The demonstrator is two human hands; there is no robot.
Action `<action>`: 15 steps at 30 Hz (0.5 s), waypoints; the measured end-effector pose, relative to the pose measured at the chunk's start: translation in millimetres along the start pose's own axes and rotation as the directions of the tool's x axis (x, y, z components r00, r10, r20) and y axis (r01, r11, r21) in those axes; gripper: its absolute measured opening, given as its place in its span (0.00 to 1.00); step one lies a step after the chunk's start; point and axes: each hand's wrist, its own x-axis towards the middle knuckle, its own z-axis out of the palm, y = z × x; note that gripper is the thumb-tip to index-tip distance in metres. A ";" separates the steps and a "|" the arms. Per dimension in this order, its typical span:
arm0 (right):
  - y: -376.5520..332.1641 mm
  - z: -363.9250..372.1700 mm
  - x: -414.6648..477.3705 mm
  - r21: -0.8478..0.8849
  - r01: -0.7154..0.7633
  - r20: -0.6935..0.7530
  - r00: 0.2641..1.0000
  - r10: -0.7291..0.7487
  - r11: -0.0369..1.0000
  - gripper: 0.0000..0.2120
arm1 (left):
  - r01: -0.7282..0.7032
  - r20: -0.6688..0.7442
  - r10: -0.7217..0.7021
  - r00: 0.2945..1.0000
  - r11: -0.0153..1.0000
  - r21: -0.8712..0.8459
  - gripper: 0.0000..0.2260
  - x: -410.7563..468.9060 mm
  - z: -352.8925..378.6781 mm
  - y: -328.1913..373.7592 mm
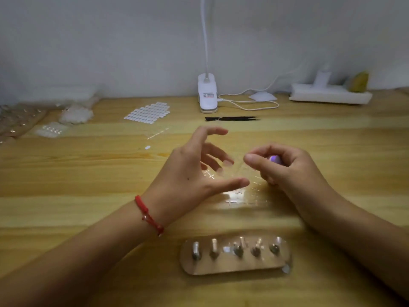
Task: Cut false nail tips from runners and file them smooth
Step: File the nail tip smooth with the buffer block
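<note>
Left hand spread over my clear plastic nail-tip runner. Right hand curls round a small purple tool.

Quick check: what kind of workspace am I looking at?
Probably a home nail-craft desk: wooden table against a plain wall, clip lamp, sheet of white nail tips, peg stand.

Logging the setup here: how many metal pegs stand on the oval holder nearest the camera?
5 metal pegs in one row on the oval holder: leftmost, second, middle, fourth, rightmost. Blur is heavy; none seems hidden.
</note>
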 end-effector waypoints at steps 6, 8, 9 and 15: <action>-3.8 -6.6 2.2 0.179 -0.120 -0.025 0.992 0.127 0.976 0.04 | 0.242 0.058 -0.235 0.970 0.947 -0.210 0.15 -6.3 -3.8 -6.6; -4.5 -7.8 2.1 0.195 -0.111 -0.014 0.993 0.115 0.975 0.06 | 0.298 0.064 -0.291 0.955 0.919 -0.258 0.13 -8.1 -3.7 -8.0; -4.7 -7.5 1.9 0.198 -0.099 -0.005 0.995 0.102 0.975 0.08 | 0.304 0.072 -0.296 0.953 0.912 -0.275 0.12 -9.3 -3.2 -8.0; -4.3 -1.2 -0.6 0.183 -0.064 0.039 0.998 0.058 0.981 0.09 | 0.282 0.116 -0.258 0.959 0.908 -0.310 0.12 -14.3 0.4 -8.7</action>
